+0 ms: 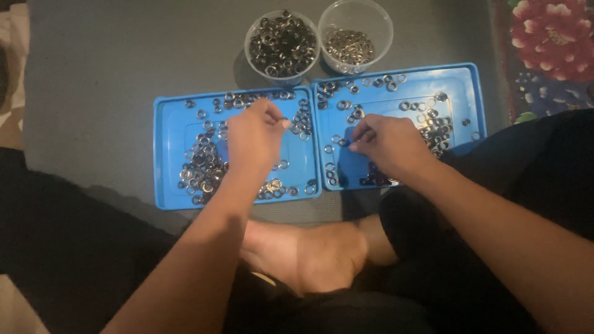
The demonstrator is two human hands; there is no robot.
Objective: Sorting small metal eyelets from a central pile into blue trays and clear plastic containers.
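Two blue trays lie side by side on a grey mat, both strewn with small metal rings. My left hand (pixel 255 137) hovers over the left blue tray (pixel 170 154), fingers pinched together; whether a ring sits between them is too small to tell. Over the right blue tray (pixel 461 86), my right hand (pixel 387 145) has its fingertips pinched down at a metal ring (pixel 344 142) on the tray floor. A heap of rings (pixel 201 170) lies at the left tray's left side. More rings (pixel 436 130) cluster to the right of my right hand.
Two clear round plastic cups stand behind the trays: the left cup (pixel 282 44) full of dark rings, the right cup (pixel 355 37) with a shallow layer of smaller rings. A floral cloth (pixel 550 37) lies at the top right. My crossed legs and a bare foot (pixel 309 253) sit near the trays' front edge.
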